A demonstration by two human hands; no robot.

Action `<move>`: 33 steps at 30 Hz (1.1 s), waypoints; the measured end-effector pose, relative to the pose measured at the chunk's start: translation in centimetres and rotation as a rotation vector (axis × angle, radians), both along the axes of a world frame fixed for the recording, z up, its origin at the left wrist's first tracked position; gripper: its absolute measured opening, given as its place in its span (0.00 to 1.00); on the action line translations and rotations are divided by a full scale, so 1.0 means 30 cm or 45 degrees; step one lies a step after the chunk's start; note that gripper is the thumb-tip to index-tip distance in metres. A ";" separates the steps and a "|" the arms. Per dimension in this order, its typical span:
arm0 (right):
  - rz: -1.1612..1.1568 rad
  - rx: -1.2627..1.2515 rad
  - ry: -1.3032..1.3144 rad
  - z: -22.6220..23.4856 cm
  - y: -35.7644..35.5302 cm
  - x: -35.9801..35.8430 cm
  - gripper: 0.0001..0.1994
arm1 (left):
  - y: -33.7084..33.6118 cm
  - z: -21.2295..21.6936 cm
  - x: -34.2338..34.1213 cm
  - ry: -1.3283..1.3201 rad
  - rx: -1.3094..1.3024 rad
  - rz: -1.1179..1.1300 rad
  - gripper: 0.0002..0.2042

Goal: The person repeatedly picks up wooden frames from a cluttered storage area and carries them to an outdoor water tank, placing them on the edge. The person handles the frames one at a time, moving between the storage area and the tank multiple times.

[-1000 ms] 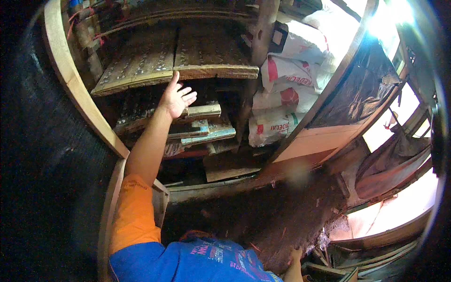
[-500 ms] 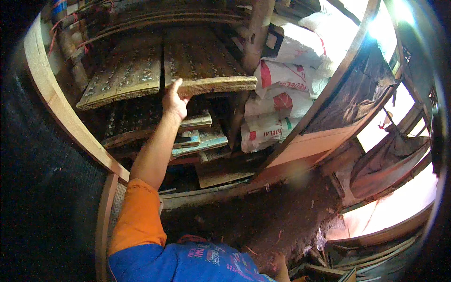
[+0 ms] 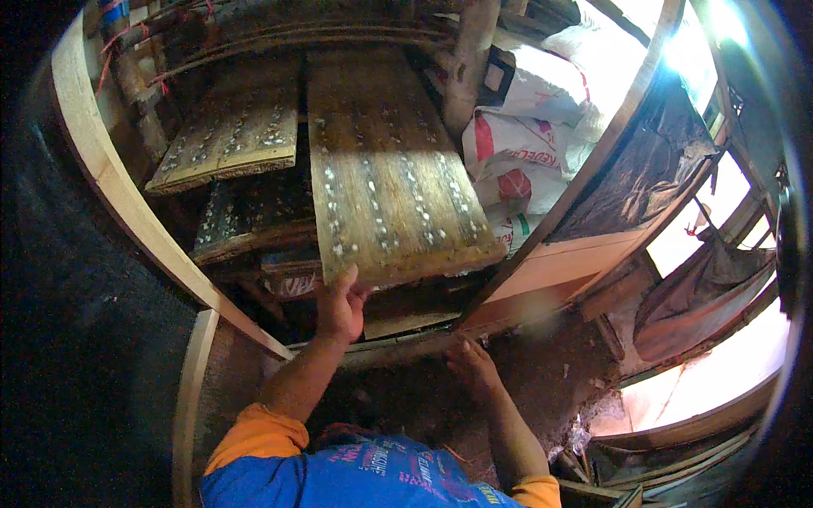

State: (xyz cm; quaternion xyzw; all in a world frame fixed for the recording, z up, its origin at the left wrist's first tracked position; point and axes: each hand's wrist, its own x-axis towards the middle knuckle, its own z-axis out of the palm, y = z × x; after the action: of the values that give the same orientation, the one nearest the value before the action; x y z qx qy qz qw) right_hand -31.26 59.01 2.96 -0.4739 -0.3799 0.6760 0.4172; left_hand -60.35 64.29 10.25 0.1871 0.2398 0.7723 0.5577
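Note:
A long wooden board [image 3: 394, 203] juts out from the rack toward me, its top marked with rows of small white clumps. My left hand [image 3: 343, 306] grips its front edge near the left corner, thumb on top and fingers beneath. Below the board's right part my right hand [image 3: 472, 362] is raised, apart from the edge, fingers pointing upward and holding nothing. To the left lies a similar spotted board [image 3: 224, 140] on the same level. A darker board [image 3: 254, 237] sits under it, partly hidden.
White sacks [image 3: 521, 148] with red marks are stacked right of the boards, behind a wooden post [image 3: 470, 72]. A pale timber frame [image 3: 118, 186] with dark netting bounds the left side. On the right stands a panel [image 3: 542, 271] beside a dark sheet [image 3: 635, 161].
The board has come out of the rack toward me, drawn by my left hand, and now covers the lower boards. My right hand has risen from low by my body toward the board's front.

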 end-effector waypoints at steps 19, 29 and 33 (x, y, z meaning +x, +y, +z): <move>-0.574 0.092 0.683 0.181 0.021 -0.231 0.14 | -0.200 -0.230 0.046 0.276 -0.008 -0.861 0.27; -1.021 -0.138 0.703 0.184 0.055 -0.298 0.19 | 0.240 0.049 -0.282 0.058 -0.028 -0.895 0.25; -1.204 0.012 0.533 0.313 0.026 -0.332 0.16 | 0.276 0.082 -0.343 0.096 -0.036 -1.262 0.28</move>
State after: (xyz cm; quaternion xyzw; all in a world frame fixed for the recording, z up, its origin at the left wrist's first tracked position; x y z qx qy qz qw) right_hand -41.23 59.80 12.35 -0.4465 -0.0357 0.4923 0.7463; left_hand -70.65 72.59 12.71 0.2986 0.1525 0.4035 0.8513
